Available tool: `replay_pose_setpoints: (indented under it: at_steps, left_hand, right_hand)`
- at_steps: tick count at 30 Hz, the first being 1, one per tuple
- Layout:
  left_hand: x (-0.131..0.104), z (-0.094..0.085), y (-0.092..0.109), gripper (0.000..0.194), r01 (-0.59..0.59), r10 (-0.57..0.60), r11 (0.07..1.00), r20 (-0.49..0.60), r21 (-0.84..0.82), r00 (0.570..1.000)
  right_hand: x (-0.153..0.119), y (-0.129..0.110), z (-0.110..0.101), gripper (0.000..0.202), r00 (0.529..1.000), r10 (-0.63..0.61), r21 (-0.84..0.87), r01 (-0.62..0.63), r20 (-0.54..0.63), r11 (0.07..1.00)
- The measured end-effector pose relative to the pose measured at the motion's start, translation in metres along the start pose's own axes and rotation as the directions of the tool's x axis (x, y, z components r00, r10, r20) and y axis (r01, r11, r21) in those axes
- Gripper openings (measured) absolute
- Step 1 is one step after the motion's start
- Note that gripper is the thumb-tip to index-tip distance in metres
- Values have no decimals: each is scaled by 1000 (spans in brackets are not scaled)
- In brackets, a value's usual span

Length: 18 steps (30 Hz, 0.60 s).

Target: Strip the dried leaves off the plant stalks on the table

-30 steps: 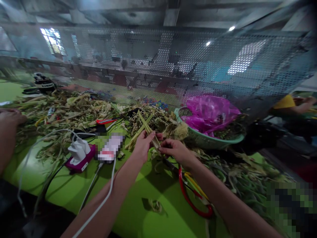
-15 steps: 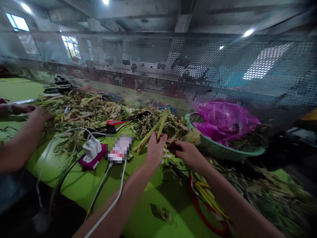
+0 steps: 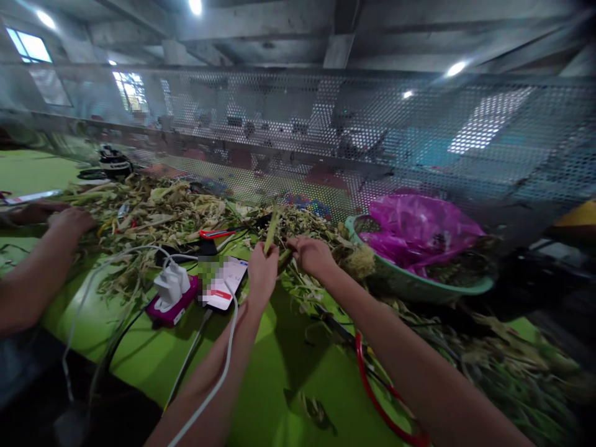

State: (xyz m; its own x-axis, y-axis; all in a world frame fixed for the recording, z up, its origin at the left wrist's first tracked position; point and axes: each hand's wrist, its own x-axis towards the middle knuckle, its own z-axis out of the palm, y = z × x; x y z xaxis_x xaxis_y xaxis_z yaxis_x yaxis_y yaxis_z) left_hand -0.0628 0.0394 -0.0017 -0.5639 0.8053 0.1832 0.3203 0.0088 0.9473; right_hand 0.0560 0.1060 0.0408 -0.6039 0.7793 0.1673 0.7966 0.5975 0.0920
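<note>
- At the far left, a hand of another person (image 3: 72, 220) is reaching at the edge of the heap of dry leaves (image 3: 162, 208); I cannot tell what its fingers hold.
- Next, on the green table (image 3: 261, 397), there is a purple power strip (image 3: 172, 304) with white plugs (image 3: 171, 284) standing in it.
- To the right of it lies a phone (image 3: 226, 282), and just behind the phone is a red cutter (image 3: 216, 234).
- Then comes the left hand (image 3: 263, 270). Its fingers are closed on the lower part of a pale stalk (image 3: 271, 231). The stalk rises above the thumb and the fingers, and its upper end points away, toward the heap. A white cable (image 3: 228, 366) passes over the forearm.
- Between the two hands there is a darker strip (image 3: 284, 259). It lies beside the left fingers and reaches to the right fingertips.
- The right hand (image 3: 313, 254) has its fingers bent, with the tips at this strip and apart from the pale stalk. Whether they grip the strip, I cannot tell.
- Partly under the right forearm is a red curved handle (image 3: 372, 394).
- Farther right, a green basket (image 3: 419, 287) carries a pink plastic bag (image 3: 423, 230).
</note>
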Motion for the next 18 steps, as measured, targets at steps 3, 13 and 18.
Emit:
replay_pose_setpoints:
  at_steps: [3, 13, 18]
  left_hand:
    - [-2, -4, 2, 25, -80, 48, 954, 117, 289, 992]
    - [-1, -2, -8, 17, -87, -11, 913, 238, 397, 971]
    - [5, 2, -10, 11, 41, -44, 999, 125, 26, 991]
  right_hand:
    - [1, 9, -6, 26, 996, 80, -8, -81, -24, 997]
    - [-28, 25, 6, 20, 982, 182, 61, -185, 50, 981]
    - [-36, 24, 11, 22, 987, 151, 131, -157, 58, 979]
